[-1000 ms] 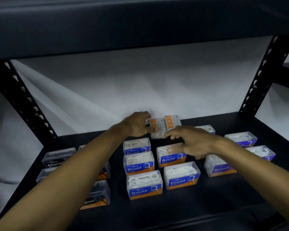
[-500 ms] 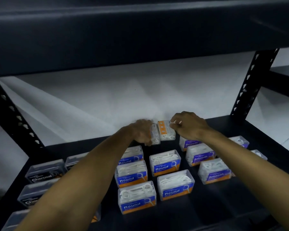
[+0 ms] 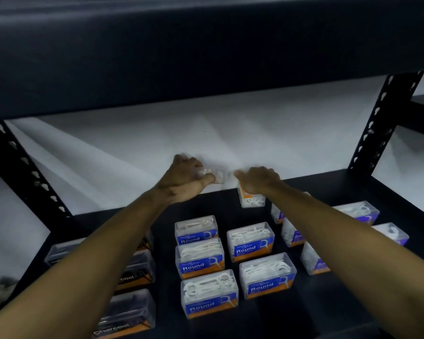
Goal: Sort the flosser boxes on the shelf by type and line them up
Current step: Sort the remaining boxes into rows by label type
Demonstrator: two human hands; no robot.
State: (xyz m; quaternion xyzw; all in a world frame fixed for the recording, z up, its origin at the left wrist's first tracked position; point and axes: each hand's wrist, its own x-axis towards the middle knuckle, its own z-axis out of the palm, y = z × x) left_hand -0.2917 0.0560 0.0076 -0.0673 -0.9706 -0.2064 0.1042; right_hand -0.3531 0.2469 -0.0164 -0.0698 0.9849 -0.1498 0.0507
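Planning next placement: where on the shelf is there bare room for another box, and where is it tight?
Free: the shelf front strip below the Round boxes, and the back gap above the right Round column, before the box under the right hand. Tight: Charcoal boxes, Smooth boxes.

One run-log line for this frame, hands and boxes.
left hand: grips clear plastic flosser box, raised at shelf rear | right hand: grips orange-labelled clear box | blue-labelled Round boxes: two columns
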